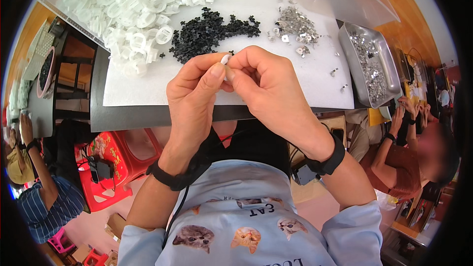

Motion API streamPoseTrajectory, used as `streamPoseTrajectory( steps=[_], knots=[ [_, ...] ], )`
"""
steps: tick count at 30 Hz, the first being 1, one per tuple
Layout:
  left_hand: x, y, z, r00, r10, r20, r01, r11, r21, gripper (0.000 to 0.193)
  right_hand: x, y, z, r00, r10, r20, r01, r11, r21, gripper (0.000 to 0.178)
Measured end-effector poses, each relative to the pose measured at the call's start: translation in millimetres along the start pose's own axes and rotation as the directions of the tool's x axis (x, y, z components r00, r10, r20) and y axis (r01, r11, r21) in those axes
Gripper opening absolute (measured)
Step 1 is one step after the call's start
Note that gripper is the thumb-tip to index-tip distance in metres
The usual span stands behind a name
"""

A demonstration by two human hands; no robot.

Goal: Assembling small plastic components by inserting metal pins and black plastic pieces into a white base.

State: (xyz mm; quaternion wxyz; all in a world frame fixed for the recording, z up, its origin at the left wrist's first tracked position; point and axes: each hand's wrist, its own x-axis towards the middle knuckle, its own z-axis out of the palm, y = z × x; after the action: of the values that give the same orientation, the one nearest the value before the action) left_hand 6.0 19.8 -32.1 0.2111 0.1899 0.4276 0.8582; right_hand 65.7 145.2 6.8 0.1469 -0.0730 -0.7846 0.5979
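Observation:
My left hand (pixel 197 79) and my right hand (pixel 258 76) meet over the front of the white foam sheet (pixel 276 93), fingertips pinched together. Between them is a small white plastic part (pixel 225 59), mostly hidden by the thumbs and fingers. Just beyond my fingers lies a pile of small black plastic pieces (pixel 199 34). Farther left is a large heap of translucent white plastic parts (pixel 133 19), some with round rings. To the right of the black pile sit small shiny metal clips (pixel 298 24), a few scattered toward the right edge of the sheet.
A metal tray (pixel 345 54) of metal clips stands at the table's right end. A red plastic stool (pixel 106 167) is on the floor at left. Co-workers sit on both sides: a striped shirt (pixel 54 207) at left, a brown top (pixel 394 167) at right.

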Motion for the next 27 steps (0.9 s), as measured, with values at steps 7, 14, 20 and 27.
streamPoseTrajectory(
  steps=[7,14,20,27],
  knots=[
    [1,2,-6,0.999,-0.021,0.035,0.023,0.998,-0.064,0.025,-6,-14,-5,0.992,0.113,0.055,-0.116,0.992,0.050,0.008],
    [2,3,-5,0.999,-0.040,0.012,0.041,0.997,-0.071,0.025,-1,-3,-3,0.999,-0.021,0.034,0.021,1.000,0.009,0.009],
    [3,2,-6,0.998,-0.053,0.018,0.054,0.996,-0.065,0.025,1,-6,-3,1.000,0.006,0.026,-0.005,1.000,-0.025,0.009],
    [0,-1,-5,0.999,0.006,0.047,-0.009,0.998,0.066,0.023,-3,5,0,0.999,-0.041,0.007,0.041,0.997,-0.070,0.009]
  ],
)
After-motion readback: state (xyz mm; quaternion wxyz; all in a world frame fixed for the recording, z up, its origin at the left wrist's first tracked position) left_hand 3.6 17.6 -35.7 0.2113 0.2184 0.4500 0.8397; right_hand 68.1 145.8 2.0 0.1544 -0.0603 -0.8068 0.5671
